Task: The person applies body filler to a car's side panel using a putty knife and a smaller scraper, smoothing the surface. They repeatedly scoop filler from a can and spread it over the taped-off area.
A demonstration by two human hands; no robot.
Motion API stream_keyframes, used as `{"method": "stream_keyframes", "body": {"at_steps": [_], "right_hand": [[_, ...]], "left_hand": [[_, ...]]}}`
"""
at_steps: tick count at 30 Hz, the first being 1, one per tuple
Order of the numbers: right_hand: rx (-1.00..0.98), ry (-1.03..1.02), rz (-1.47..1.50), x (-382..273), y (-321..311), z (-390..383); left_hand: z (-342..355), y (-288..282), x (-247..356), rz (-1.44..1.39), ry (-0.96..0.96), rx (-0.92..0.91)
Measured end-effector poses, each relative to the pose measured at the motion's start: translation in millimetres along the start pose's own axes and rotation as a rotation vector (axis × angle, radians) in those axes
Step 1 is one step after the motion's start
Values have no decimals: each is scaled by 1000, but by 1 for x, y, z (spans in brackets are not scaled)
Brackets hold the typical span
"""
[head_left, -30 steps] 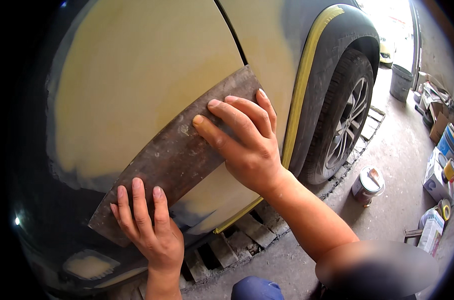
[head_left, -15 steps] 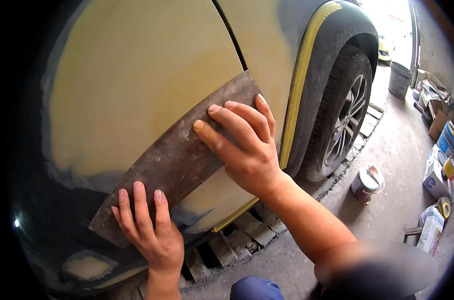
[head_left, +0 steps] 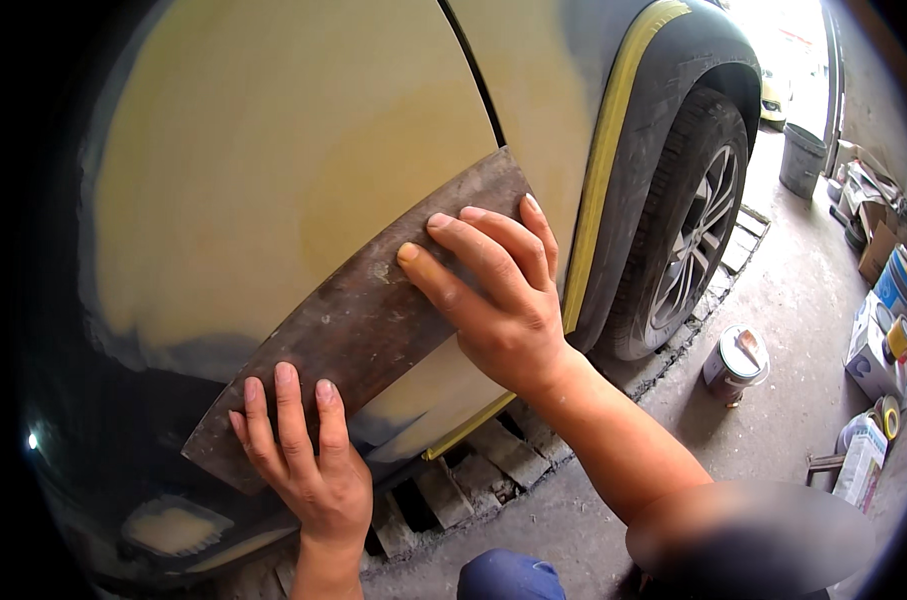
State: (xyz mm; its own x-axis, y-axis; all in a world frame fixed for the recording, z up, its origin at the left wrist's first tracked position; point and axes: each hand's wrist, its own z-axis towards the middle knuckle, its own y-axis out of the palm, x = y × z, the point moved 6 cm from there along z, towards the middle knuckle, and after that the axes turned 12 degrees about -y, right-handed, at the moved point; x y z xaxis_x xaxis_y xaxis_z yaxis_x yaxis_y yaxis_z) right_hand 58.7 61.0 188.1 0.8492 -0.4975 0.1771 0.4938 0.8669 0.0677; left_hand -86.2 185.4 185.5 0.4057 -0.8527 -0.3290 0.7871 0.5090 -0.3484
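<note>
A long, flat, dark brown-grey sanding board (head_left: 348,315) lies slantwise against the car's side, its upper end near the door gap and its lower end at the far left. My left hand (head_left: 308,465) holds it near that lower end, four fingers on its face. Toward the upper end, my right hand (head_left: 503,320) grips it with fingers spread and bent over the face. Both thumbs are hidden. Behind the board, the car panel (head_left: 243,180) shows smooth pale yellow filler with grey blended edges. A smaller filler patch (head_left: 178,528) sits low on the dark paint.
Yellow masking tape (head_left: 605,160) edges the wheel arch, beside the tyre (head_left: 688,210). On the concrete floor to the right stand a paint can (head_left: 725,370) with a brush on it and a grey bucket (head_left: 801,165). Boxes, tins and tape rolls (head_left: 885,415) line the wall.
The board and both hands have shifted very slightly right and down in the picture. Both hands keep the same hold.
</note>
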Motion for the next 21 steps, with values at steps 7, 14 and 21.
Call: {"method": "stream_keyframes", "body": {"at_steps": [7,14,21], "right_hand": [[-11,5,2,-1,0,-7],[-42,12,6,-2,-1,-15],[-54,22,8,-7,-4,-20]], "left_hand": [[-3,1,1,1,7,-16],[-9,2,3,4,13,-34],[-17,3,5,-33,22,-49]]}}
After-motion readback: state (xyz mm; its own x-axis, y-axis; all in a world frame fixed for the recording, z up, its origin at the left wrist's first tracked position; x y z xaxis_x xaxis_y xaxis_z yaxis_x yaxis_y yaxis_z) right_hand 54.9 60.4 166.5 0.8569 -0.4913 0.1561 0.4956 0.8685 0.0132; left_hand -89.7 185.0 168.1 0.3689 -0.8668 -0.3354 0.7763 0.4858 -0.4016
